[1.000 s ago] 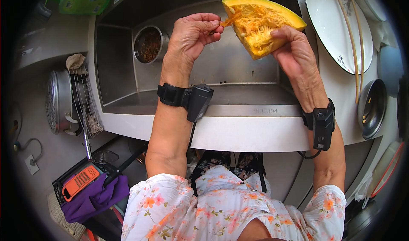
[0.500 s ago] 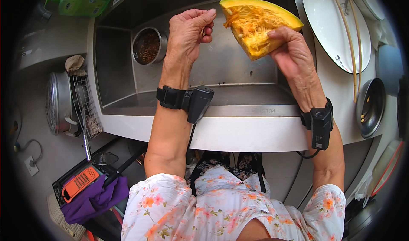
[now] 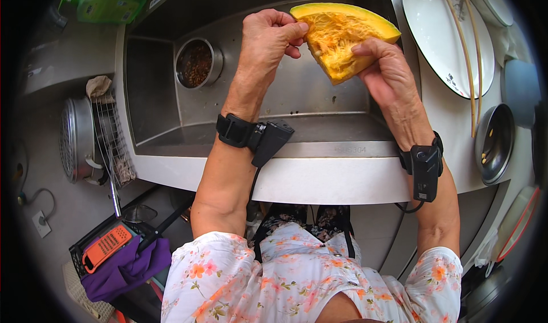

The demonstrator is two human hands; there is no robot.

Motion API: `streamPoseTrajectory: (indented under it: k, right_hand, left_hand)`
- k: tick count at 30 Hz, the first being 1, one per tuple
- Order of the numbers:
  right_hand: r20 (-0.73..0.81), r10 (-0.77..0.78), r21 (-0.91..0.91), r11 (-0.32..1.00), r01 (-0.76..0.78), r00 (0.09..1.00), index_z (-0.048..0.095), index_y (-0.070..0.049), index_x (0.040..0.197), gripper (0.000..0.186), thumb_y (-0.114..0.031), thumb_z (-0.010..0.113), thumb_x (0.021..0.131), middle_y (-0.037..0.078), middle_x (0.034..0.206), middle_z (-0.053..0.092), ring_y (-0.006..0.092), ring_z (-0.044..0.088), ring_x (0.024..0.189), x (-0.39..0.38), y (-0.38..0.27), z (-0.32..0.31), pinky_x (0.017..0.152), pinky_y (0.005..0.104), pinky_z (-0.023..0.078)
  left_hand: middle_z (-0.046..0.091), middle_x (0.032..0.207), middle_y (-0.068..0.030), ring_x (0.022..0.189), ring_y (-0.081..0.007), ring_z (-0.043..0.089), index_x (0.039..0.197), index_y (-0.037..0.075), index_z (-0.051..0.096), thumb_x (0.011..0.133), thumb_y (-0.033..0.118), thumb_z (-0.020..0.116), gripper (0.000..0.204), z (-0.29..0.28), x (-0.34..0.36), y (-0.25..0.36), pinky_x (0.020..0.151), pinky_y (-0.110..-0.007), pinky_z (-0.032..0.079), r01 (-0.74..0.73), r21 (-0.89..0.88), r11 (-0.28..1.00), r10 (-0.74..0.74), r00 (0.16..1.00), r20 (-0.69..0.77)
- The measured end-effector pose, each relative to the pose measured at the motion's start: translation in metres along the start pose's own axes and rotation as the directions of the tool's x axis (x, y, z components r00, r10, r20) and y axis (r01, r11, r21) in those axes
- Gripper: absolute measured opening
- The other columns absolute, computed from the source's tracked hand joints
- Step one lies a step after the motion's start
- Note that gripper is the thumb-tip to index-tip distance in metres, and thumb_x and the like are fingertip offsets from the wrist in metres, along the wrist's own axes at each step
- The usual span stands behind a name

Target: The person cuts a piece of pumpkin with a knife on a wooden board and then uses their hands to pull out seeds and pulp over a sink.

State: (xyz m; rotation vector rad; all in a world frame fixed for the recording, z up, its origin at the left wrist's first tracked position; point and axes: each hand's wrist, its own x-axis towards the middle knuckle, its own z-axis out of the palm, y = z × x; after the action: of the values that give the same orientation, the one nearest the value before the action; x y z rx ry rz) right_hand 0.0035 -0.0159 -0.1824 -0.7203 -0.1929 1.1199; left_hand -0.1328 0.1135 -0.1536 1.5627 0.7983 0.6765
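My right hand (image 3: 385,66) holds a wedge of pumpkin (image 3: 342,35) above the sink, its thumb pressed on the stringy orange pulp and its yellow rind facing away. At the wedge's left end, the thumb and forefinger of my left hand (image 3: 277,35) pinch together against the pulp. Whatever lies between those fingertips is hidden. Left of my left hand, a round metal bowl (image 3: 214,66) stands in the sink, with many brown seeds in water at its bottom.
The steel sink (image 3: 308,103) has a white front edge. On the right counter are a white oval plate (image 3: 434,32), a pair of chopsticks (image 3: 473,66) and a small metal bowl (image 3: 495,143) with a few pale seeds. A green bottle (image 3: 111,2) stands at back left.
My left hand has moved right, from beside the wedge to its left end, and its fingertips now touch the pulp. The pumpkin wedge has shifted slightly left in my right hand.
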Motion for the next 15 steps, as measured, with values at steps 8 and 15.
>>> streamPoseTrajectory:
  k: [8,15]
  right_hand:
    - [-0.035,0.06,0.145,0.988,-0.054,0.998,0.047,0.005,0.112,0.043,0.011,0.055,0.07,0.012,0.112,0.053,0.0238,0.052,0.107,0.002,0.001,0.007,0.099,0.0415,0.04]
    - [0.012,0.066,0.215,0.974,-0.067,0.998,0.049,0.005,0.111,0.042,0.012,0.055,0.07,0.012,0.112,0.056,0.0236,0.054,0.107,0.006,0.0,-0.001,0.098,0.0397,0.042]
  left_hand:
    - [0.061,0.076,-0.0084,0.063,-0.0128,0.058,0.09,-0.004,0.06,0.081,0.002,0.065,0.013,-0.021,-0.002,0.005,0.057,-0.024,0.052,0.127,-0.366,0.922,-0.08,0.987,0.141]
    - [0.06,0.089,-0.014,0.076,-0.0157,0.058,0.099,-0.008,0.056,0.084,-0.002,0.059,0.017,-0.011,-0.011,0.035,0.065,-0.024,0.05,0.144,-0.538,0.831,-0.03,0.976,0.216]
